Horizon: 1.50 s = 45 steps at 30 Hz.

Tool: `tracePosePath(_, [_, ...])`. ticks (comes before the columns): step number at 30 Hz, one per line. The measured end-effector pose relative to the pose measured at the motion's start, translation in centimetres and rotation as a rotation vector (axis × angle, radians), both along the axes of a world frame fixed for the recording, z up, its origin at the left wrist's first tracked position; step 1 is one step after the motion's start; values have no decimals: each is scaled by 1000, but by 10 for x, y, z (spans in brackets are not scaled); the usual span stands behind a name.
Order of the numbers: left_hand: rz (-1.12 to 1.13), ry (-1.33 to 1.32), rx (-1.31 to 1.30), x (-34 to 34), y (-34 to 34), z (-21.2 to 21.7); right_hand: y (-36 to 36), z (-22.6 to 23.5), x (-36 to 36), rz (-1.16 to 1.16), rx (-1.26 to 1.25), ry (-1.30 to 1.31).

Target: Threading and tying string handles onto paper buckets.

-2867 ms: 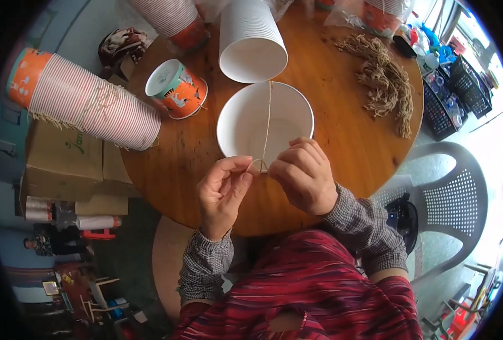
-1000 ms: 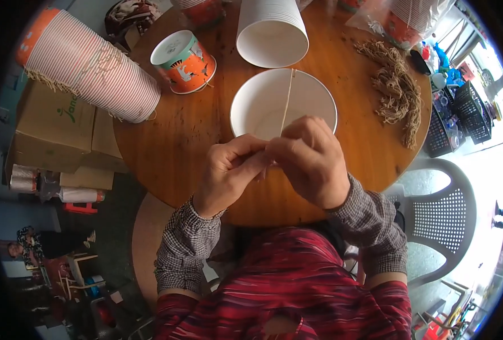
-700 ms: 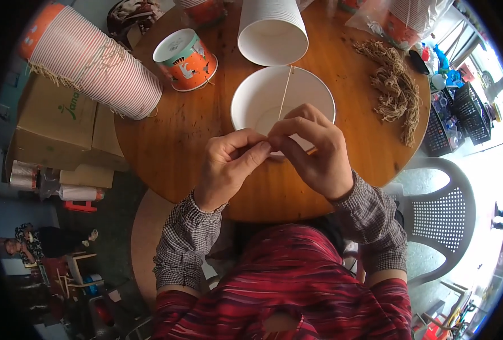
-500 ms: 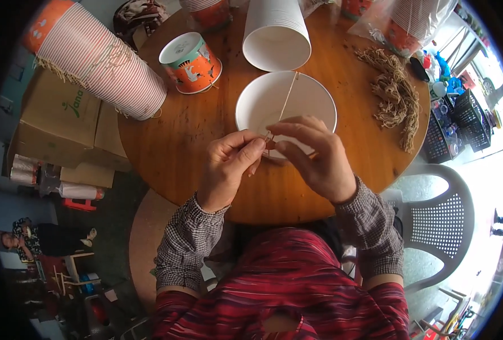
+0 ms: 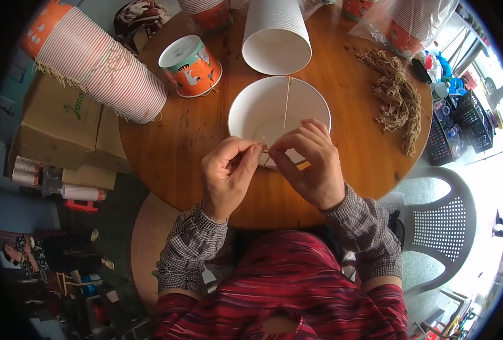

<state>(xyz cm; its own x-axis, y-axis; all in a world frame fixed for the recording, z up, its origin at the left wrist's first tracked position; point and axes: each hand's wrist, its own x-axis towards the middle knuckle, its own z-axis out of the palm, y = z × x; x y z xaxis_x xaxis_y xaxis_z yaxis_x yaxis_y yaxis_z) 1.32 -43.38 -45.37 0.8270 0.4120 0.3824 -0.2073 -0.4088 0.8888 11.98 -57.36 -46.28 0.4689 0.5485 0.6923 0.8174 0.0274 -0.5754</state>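
A white-lined paper bucket (image 5: 248,110) stands on the table in front of me, its mouth facing up. A thin beige cord (image 5: 287,105) is fixed at its far rim and runs across the opening toward my fingers. Over the near rim, my left hand (image 5: 227,175) pinches the cord between thumb and forefinger. My right hand (image 5: 315,164) is closed in a pinch on the cord just to the right, its fingertips close to the left ones. The bucket's near side is partly hidden behind my hands.
On the round wooden table (image 5: 166,153) are an upturned orange bucket (image 5: 195,76), a white bucket stack (image 5: 275,28) and a bundle of cords (image 5: 399,102). A tall bucket stack (image 5: 101,65) leans at the left over cardboard boxes (image 5: 58,124). A grey plastic chair (image 5: 470,226) stands right.
My right hand's fingers have come down from a spread pose into a pinch by the left ones. Both hands are slightly lower, and the bucket sits a little further left in view.
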Motion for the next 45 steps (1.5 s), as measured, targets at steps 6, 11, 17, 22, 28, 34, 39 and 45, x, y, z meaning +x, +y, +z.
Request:
tracePosePath(6, [73,-52,-62,5,-8,0,-1,-2,-1,11,11,-8])
tracePosePath(11, [41,-52,205,6,0,-2,0,-3,1,11,29,-2])
tracePosePath(17, [11,-45,246,5,-1,2,-1,-2,2,14,36,7])
tracePosePath(22, [-23,22,102,1,-1,4,-1,-2,0,10,38,13])
tracePosePath(28, [-109,185,-188,-2,0,13,1,-5,1,1,37,-12])
tracePosePath(34, [-257,238,-732,6,4,13,4,-5,6,-10,42,-35])
tracePosePath(39, [-76,63,-701,11,5,-2,4,5,8,144,35,11])
tracePosePath(45, [-89,20,-719,31,7,-13,26,8,26,93,89,26])
